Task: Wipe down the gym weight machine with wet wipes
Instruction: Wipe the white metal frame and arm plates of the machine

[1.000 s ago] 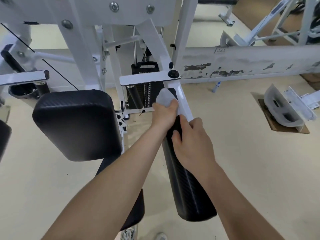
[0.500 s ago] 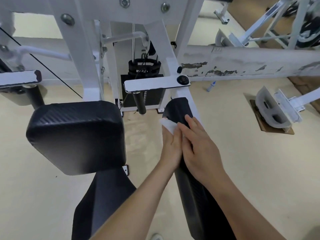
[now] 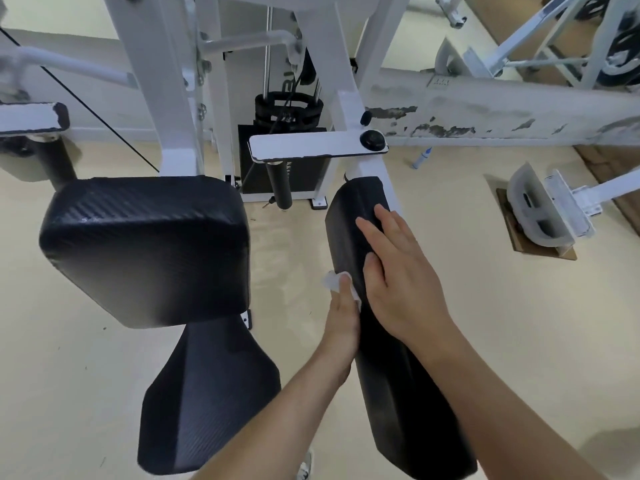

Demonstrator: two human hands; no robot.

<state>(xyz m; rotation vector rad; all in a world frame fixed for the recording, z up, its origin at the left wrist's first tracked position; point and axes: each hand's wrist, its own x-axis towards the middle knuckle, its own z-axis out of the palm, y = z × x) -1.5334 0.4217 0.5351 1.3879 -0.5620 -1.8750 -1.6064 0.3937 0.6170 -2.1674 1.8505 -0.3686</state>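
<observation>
The white weight machine [image 3: 166, 81] has a long black arm pad [image 3: 398, 393] running toward me on the right. My left hand [image 3: 341, 320] presses a white wet wipe [image 3: 334, 280] against the pad's left side, fingers flat along it. On top of the pad lies my right hand [image 3: 398, 271], fingers straight and spread, steadying it. A white bracket [image 3: 311, 145] with a black knob sits just beyond the pad's far end.
A black chest pad [image 3: 145, 247] and black seat [image 3: 207, 393] stand to the left. The weight stack [image 3: 287, 147] sits behind the frame. On the beige floor to the right stand a white footplate on a board [image 3: 540, 216] and a small bottle [image 3: 422, 156].
My left hand has slid the wipe from the pad's far end down its left side toward me. The right hand stayed on top, and the head camera moved closer and lower.
</observation>
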